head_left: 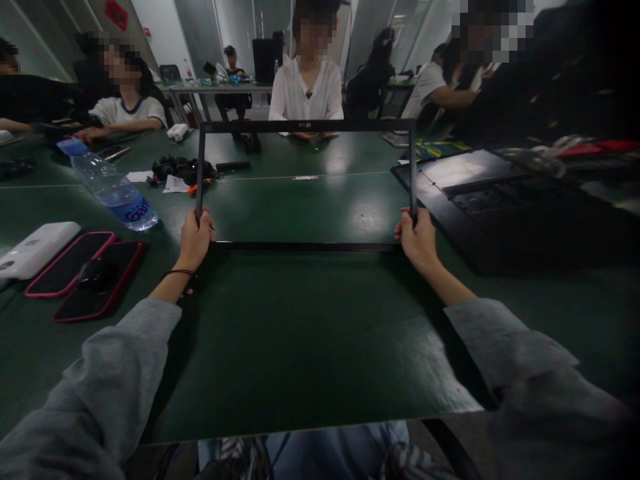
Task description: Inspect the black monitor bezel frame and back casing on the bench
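A thin black screen bezel (310, 247), an open rectangular frame, is held upright before me above the green table (300, 333). My left hand (197, 239) is closed round its lower left side. At the lower right side, my right hand (418, 241) grips it the same way, with the fingers wrapped behind. Through the bezel's opening the tabletop and a person in a white top (306, 93) are visible. Small marks show at the middle of its top edge.
Left of me are a tilted water bottle (120, 190), a white box-like device (43, 247), two red-edged phones (75, 263) and a tangle of black items (175, 170). A dark laptop-like panel (480, 200) lies at right. Other people sit around the tables.
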A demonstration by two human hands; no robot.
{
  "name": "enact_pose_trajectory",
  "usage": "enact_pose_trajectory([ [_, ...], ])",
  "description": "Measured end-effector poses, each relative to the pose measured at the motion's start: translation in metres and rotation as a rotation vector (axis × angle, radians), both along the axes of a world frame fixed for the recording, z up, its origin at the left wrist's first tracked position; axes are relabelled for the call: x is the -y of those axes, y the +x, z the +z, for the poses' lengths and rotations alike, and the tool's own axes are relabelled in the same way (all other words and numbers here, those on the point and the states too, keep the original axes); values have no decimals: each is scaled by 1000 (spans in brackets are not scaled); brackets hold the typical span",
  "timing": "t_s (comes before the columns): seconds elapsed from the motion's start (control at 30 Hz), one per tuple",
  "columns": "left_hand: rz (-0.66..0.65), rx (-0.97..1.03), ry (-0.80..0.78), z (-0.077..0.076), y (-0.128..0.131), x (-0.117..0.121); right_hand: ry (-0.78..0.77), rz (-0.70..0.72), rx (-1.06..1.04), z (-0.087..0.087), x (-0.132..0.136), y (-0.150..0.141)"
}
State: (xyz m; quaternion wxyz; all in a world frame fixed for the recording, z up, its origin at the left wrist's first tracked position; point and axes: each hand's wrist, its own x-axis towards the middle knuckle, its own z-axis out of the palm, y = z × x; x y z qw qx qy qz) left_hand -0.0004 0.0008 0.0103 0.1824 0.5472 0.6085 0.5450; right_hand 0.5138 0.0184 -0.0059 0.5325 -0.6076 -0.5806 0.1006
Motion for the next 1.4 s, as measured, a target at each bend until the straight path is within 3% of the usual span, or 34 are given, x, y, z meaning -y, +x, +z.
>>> enact_pose_trajectory([
  [0.4, 45, -4, 84, 6, 6, 6, 281, -91, 85, 21, 17, -13],
  [1.4, 2, 91, 35, 4, 3, 2, 292, -104, 79, 24, 22, -18],
])
